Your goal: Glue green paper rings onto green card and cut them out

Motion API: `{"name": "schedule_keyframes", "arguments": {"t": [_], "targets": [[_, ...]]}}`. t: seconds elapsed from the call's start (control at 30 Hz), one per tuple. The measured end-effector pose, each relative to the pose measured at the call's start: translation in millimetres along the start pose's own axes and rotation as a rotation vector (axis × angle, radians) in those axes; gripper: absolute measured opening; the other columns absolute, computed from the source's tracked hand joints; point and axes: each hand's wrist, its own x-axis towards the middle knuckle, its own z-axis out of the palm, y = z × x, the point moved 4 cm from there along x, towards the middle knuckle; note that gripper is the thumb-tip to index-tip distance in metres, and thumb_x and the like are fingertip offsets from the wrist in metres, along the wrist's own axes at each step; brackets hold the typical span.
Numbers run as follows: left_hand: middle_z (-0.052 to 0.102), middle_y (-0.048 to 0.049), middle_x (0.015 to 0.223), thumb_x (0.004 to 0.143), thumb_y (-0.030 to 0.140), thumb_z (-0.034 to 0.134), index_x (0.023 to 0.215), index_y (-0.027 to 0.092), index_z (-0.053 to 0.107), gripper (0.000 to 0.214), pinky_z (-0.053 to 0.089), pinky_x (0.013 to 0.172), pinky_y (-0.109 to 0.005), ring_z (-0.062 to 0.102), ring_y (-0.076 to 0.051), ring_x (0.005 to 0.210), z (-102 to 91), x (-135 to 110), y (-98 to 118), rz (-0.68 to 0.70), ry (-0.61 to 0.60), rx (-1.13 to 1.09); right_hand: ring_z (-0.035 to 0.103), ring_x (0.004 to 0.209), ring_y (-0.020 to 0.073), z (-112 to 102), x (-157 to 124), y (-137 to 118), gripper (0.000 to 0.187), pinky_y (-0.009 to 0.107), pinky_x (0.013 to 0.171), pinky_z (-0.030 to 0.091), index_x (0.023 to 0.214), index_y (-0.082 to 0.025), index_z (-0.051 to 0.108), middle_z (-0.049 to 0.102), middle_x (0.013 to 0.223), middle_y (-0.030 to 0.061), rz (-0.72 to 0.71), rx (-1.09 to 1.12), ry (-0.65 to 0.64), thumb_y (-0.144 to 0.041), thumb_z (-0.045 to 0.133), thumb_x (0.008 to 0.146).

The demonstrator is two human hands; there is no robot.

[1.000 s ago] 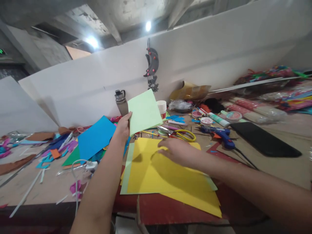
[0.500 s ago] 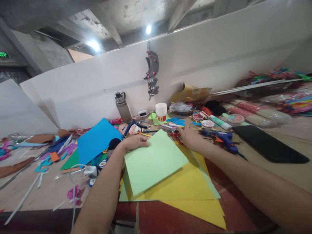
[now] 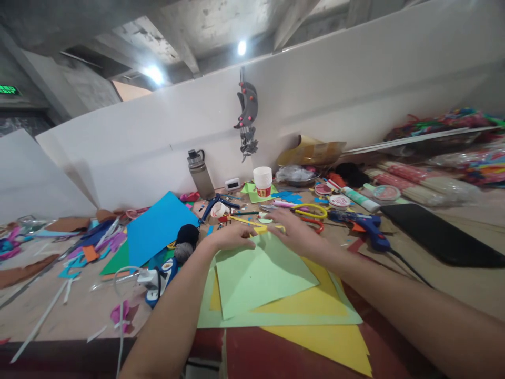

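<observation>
A light green paper sheet (image 3: 256,276) lies on top of yellow sheets (image 3: 315,302) and a larger pale green sheet (image 3: 284,318) on the table. My left hand (image 3: 231,239) rests on the far left corner of the top green sheet, fingers curled at its edge. At the sheet's far edge my right hand (image 3: 292,231) lies with fingers stretched flat, touching the paper. The two hands almost meet at the sheet's top corner. Yellow-handled scissors (image 3: 311,211) sit just beyond my right hand.
A blue sheet (image 3: 158,226), paper scraps (image 3: 84,247), a grey bottle (image 3: 199,173), a paper cup (image 3: 262,180), a blue glue gun (image 3: 365,226), tape rolls, a black tablet (image 3: 442,239) and rolled material crowd the table. A white board wall (image 3: 335,100) stands behind.
The green sheet came down from my raised left hand onto the yellow sheets. My right hand went out toward the scissors, then returned to the sheet's far edge.
</observation>
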Motion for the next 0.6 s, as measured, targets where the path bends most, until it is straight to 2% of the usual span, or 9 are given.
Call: {"name": "schedule_keyframes", "arguments": {"t": [0.07,0.17,0.3,0.43,0.5,0.6], "targets": [[0.068,-0.0007,0.073,0.07,0.028,0.069,0.089,0.025,0.073,0.02,0.037,0.053,-0.024,0.057,-0.017,0.06,4.3,2,1,0.044,0.02,0.034,0.051,0.114,0.0255,11,-7,-12,0.034,0.037,0.098,0.04,0.116,-0.019,0.063,0.061,0.116,0.0123,-0.076,0.021,-0.066,-0.032,0.048,0.089],[0.067,-0.0002,0.071,0.068,0.025,0.071,0.088,0.024,0.072,0.021,0.038,0.053,-0.024,0.057,-0.016,0.058,6.2,2,1,0.101,0.112,0.042,0.052,0.112,0.0265,20,-13,-12,0.035,0.037,0.097,0.04,0.118,-0.018,0.063,0.061,0.115,0.0121,-0.056,0.035,-0.132,-0.029,0.05,0.088],[0.065,-0.0008,0.074,0.067,0.028,0.072,0.094,0.022,0.07,0.028,0.04,0.057,-0.025,0.057,-0.016,0.062,4.4,3,-1,0.043,0.183,0.059,0.051,0.114,0.0253,12,-9,-4,0.035,0.039,0.1,0.039,0.116,-0.016,0.062,0.059,0.116,0.0126,-0.027,0.117,-0.13,-0.034,0.056,0.087],[0.065,-0.0042,0.091,0.069,0.025,0.068,0.096,0.017,0.066,0.028,0.041,0.067,-0.026,0.058,-0.018,0.078,6.5,5,1,-0.031,0.078,0.187,0.046,0.116,0.0265,-4,-13,-13,0.041,0.043,0.1,0.037,0.109,-0.022,0.065,0.055,0.118,0.0106,-0.097,0.156,-0.218,-0.05,0.064,0.08],[0.064,-0.0035,0.088,0.071,0.025,0.065,0.093,0.016,0.065,0.024,0.04,0.065,-0.026,0.057,-0.017,0.076,7.7,4,3,-0.063,0.018,0.233,0.045,0.114,0.0285,-6,-20,-24,0.048,0.045,0.099,0.036,0.106,-0.024,0.066,0.054,0.117,0.0092,-0.148,0.134,-0.333,-0.058,0.068,0.072],[0.064,-0.0025,0.085,0.071,0.026,0.063,0.091,0.017,0.062,0.022,0.039,0.061,-0.025,0.057,-0.016,0.073,6.3,0,5,-0.106,-0.027,0.247,0.047,0.109,0.0281,-4,-32,-40,0.059,0.044,0.096,0.038,0.114,-0.027,0.064,0.055,0.117,0.0075,-0.195,0.125,-0.541,-0.058,0.074,0.064]]}}
